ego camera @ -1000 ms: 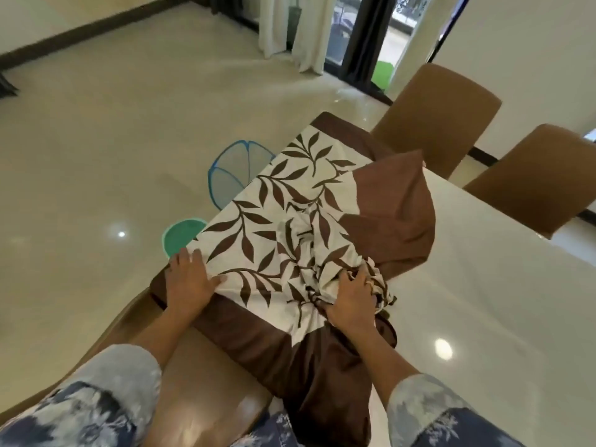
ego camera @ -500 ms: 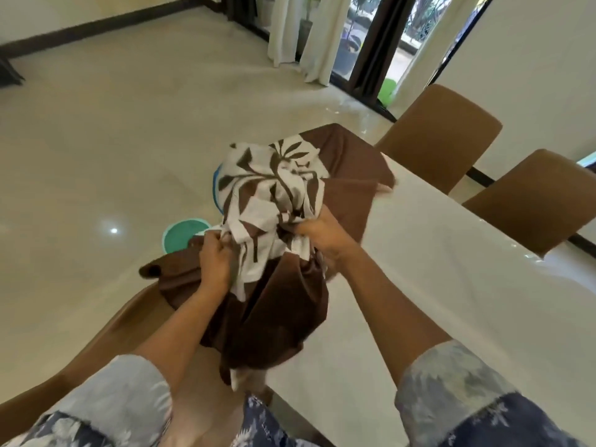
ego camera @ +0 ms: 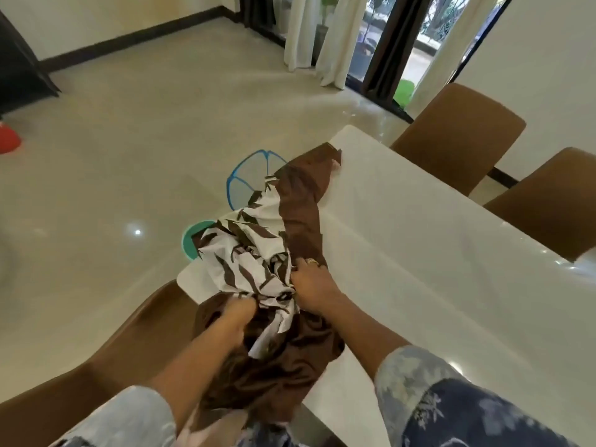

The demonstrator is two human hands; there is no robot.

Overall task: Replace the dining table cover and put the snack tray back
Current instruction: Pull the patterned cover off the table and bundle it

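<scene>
Bunching the cover (ego camera: 274,262) at the counter (ego camera: 419,253) corner — both grips, left hand (ego camera: 233,321) and right hand (ego camera: 311,283), clenched on cloth. Gather the trailing end before you lift.

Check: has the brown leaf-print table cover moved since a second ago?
Yes. The brown leaf-print table cover has been bunched toward the person, off the white table's far corner, now bare.

Brown leaf-print cover (ego camera: 274,253), bunched, table corner (ego camera: 403,221)
</scene>
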